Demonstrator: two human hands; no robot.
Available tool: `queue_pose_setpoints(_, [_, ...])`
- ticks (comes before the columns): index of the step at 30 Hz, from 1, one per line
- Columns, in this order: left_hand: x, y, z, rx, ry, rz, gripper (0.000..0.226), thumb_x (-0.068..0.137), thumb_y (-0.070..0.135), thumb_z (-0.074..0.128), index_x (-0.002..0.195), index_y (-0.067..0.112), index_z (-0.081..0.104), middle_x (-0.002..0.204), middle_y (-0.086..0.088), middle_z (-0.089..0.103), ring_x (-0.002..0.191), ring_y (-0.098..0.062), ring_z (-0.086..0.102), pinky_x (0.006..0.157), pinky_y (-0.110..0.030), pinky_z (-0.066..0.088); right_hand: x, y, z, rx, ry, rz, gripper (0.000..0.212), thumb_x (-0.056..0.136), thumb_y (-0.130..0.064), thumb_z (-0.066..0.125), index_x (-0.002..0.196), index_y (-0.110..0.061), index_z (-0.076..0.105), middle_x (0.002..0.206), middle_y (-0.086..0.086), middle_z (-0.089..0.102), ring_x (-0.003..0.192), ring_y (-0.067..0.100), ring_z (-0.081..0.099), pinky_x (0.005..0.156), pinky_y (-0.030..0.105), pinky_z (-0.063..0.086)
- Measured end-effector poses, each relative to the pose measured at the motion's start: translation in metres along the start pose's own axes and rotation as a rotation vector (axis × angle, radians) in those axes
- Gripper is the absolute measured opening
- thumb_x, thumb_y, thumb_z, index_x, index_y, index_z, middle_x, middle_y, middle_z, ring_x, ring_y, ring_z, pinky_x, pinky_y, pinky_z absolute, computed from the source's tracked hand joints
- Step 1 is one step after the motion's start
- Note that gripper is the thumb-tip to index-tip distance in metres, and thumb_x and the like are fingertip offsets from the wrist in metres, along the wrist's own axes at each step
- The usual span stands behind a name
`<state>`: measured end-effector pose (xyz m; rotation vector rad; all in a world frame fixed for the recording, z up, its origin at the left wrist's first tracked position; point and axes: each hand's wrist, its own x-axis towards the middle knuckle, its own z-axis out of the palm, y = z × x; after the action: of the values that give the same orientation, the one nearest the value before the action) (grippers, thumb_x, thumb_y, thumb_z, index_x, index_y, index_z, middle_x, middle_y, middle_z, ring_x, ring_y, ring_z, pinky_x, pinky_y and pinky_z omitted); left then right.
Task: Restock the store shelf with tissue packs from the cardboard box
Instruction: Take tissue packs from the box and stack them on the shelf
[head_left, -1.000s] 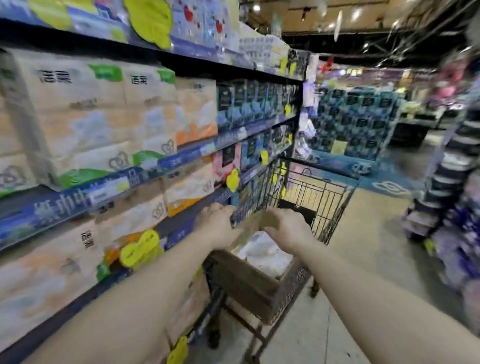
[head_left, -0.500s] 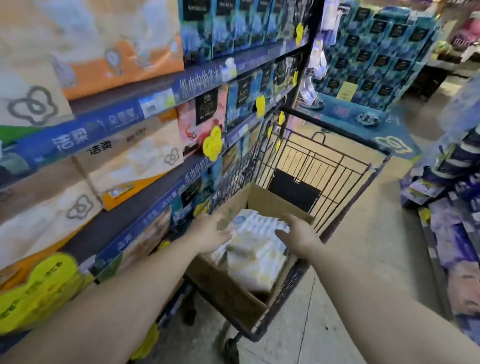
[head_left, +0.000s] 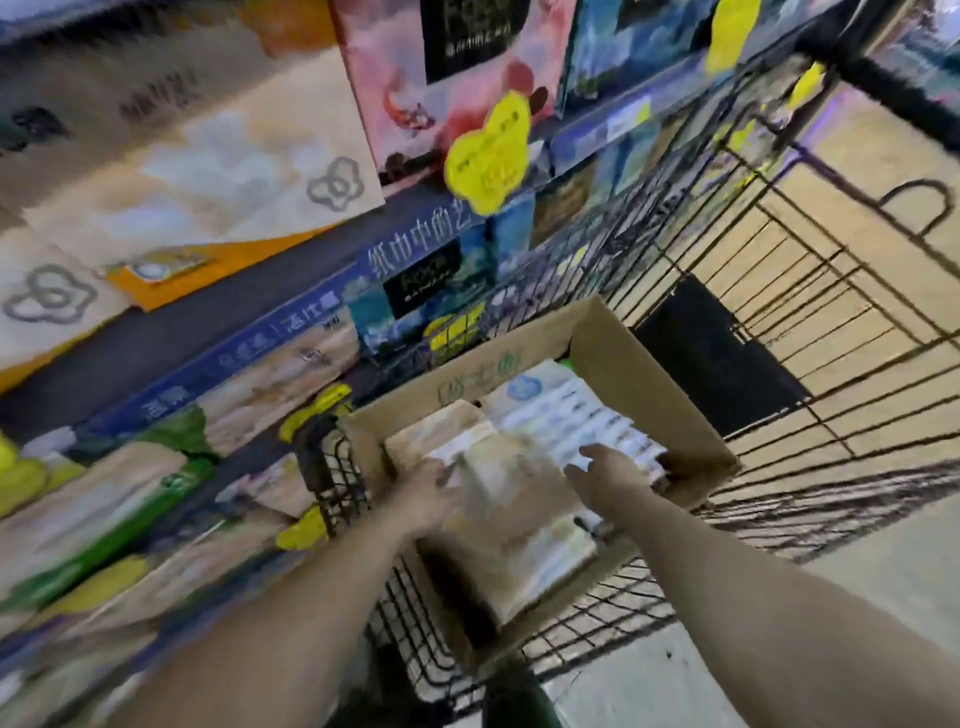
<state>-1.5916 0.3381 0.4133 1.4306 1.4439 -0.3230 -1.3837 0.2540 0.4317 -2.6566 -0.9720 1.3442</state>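
Head view: single wide-angle picture, strongly motion-blurred, looking down along both forearms.
Cardboard box (head_left: 644, 374): open-topped, seated in the near end of a black wire cart (head_left: 810, 332); green print shows on its inner far wall.
Tissue packs (head_left: 566, 415): lying inside the box; a white-and-blue pack fills the far right part, beige-wrapped packs fill the near and left part.
Left hand (head_left: 426, 491): reaching into the box on its left side, resting against the top of a beige pack; blur hides the fingers, so a grip cannot be confirmed.
Right hand (head_left: 605, 475): reaching into the box on its right side, fingers spread and fairly straight, laid over the near edge of the white-and-blue pack; no closed grip is visible.
Hand spacing: hands apart, with the beige pack between them.
Store shelf (head_left: 291, 332): runs along the left, just beside the cart; blue edge strips carry white characters.
Shelf stock: large beige and orange tissue bundles (head_left: 197, 171) upper left, a pink pack (head_left: 441, 88) and dark blue packs farther along.
Yellow tags (head_left: 488, 153): hanging from the shelf edges.
Floor (head_left: 893, 561): pale, visible to the right of the cart.
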Motion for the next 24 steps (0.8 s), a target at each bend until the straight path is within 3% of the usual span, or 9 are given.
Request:
queue_pose_setpoints(1, [0.003,0.001,0.006,-0.013,-0.002,-0.038,0.023,0.087,0.033,0.063,0.103,0.02,0.052,0.104,-0.002,0.056,0.083,-0.018,0.053,0.068,-0.025,0.04,0.007,0.002,0.002,0.001,-0.029,-0.001,0.056,0.098,-0.036,0.046,0.147,-0.014,0.034,0.148,0.008,0.042,0.134,0.025,0.041,0.106,0.032,0.035])
queue_pose_setpoints(4, [0.016,0.0,0.026,-0.152,0.002,-0.135,0.071,0.077,0.046,0.06,0.14,0.018,0.04,0.131,-0.012,0.056,0.107,-0.03,0.059,0.085,-0.034,0.052,0.023,0.006,0.012,-0.003,-0.12,-0.006,0.054,0.098,-0.034,0.046,0.144,-0.008,0.038,0.144,0.012,0.046,0.131,0.028,0.045,0.103,0.031,0.038])
queue_pose_setpoints(7, [0.015,0.005,0.039,-0.259,0.023,-0.222,0.067,0.09,0.04,0.058,0.146,0.017,0.03,0.136,-0.011,0.052,0.115,-0.031,0.056,0.083,-0.031,0.047,0.029,0.005,0.019,-0.002,-0.165,-0.024,0.041,0.096,-0.03,0.048,0.126,-0.004,0.057,0.128,0.015,0.059,0.117,0.03,0.056,0.095,0.032,0.044])
queue_pose_setpoints(11, [0.014,0.007,0.049,-0.38,0.111,-0.244,0.055,0.088,0.043,0.062,0.134,0.015,0.053,0.119,-0.005,0.064,0.099,-0.022,0.063,0.071,-0.025,0.049,0.035,-0.001,0.018,-0.018,-0.251,-0.085,0.025,0.094,-0.029,0.048,0.105,-0.011,0.062,0.101,0.009,0.058,0.089,0.024,0.054,0.078,0.031,0.046])
queue_pose_setpoints(13, [0.013,0.006,0.056,-0.472,0.103,-0.239,0.043,0.087,0.039,0.065,0.124,0.018,0.061,0.111,-0.003,0.068,0.093,-0.021,0.066,0.072,-0.026,0.052,0.038,-0.003,0.014,0.009,-0.283,-0.077,0.029,0.093,-0.029,0.049,0.11,-0.009,0.061,0.106,0.011,0.061,0.087,0.026,0.059,0.076,0.034,0.053])
queue_pose_setpoints(16, [0.011,0.01,0.068,-0.676,0.059,-0.279,0.042,0.08,0.03,0.075,0.117,0.017,0.063,0.106,-0.004,0.07,0.091,-0.022,0.068,0.086,-0.041,0.056,0.039,0.001,0.006,0.148,-0.417,0.034,0.037,0.092,-0.036,0.05,0.123,-0.016,0.051,0.115,0.01,0.06,0.091,0.028,0.062,0.066,0.035,0.056])
queue_pose_setpoints(21, [0.007,0.018,0.076,-0.817,-0.085,-0.348,0.062,0.062,0.025,0.087,0.117,0.015,0.059,0.105,-0.008,0.072,0.09,-0.026,0.071,0.074,-0.046,0.06,0.048,0.021,-0.003,0.255,-0.613,0.157,0.038,0.086,-0.039,0.063,0.12,-0.027,0.051,0.121,0.01,0.06,0.1,0.034,0.062,0.062,0.036,0.053])
queue_pose_setpoints(24, [0.003,0.021,0.074,-0.889,-0.134,-0.321,0.056,0.068,0.017,0.084,0.116,0.015,0.055,0.104,-0.009,0.069,0.089,-0.025,0.068,0.072,-0.042,0.06,0.053,0.033,-0.011,0.388,-0.655,0.113,0.052,0.072,-0.022,0.079,0.12,-0.015,0.06,0.115,0.015,0.068,0.098,0.034,0.065,0.068,0.037,0.051])
